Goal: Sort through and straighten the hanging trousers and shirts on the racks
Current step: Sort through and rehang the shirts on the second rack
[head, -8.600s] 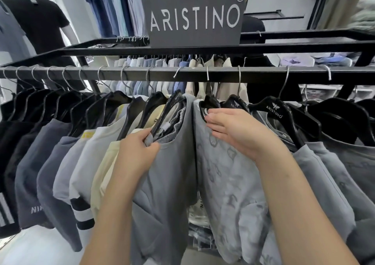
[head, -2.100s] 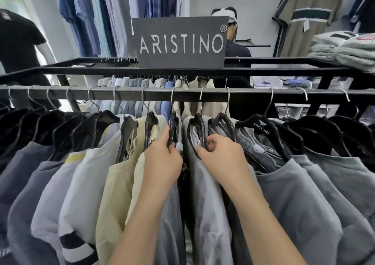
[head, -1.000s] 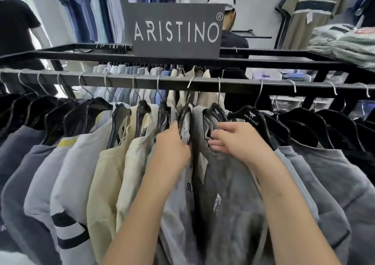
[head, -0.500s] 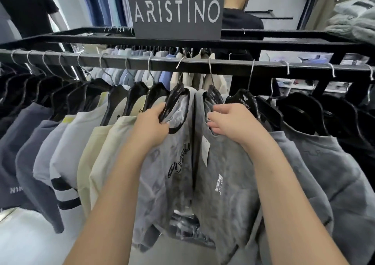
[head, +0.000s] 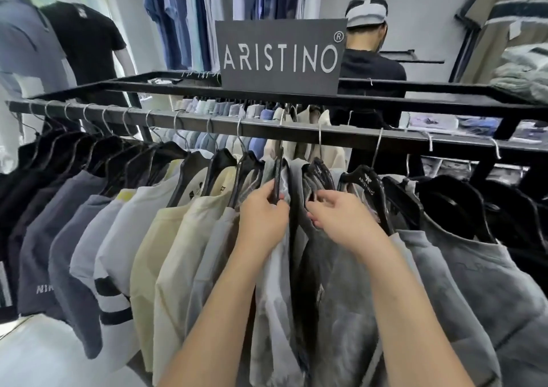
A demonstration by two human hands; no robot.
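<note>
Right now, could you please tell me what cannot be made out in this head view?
Head view:
Right hand: grip unclear, fingertips buried in the grey shirt.
Left hand: fingertips behind the black hanger it holds.
Slate shirt: lettering cut by a fold.
Folded clothes, top right: blurred, cropped by the edge.

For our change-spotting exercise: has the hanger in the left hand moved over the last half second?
Yes. The hanger has turned: its near end swung right, from slanted across the rail to square with it.

Head view, close, apparently forward-down over rail (head: 350, 138).
</note>
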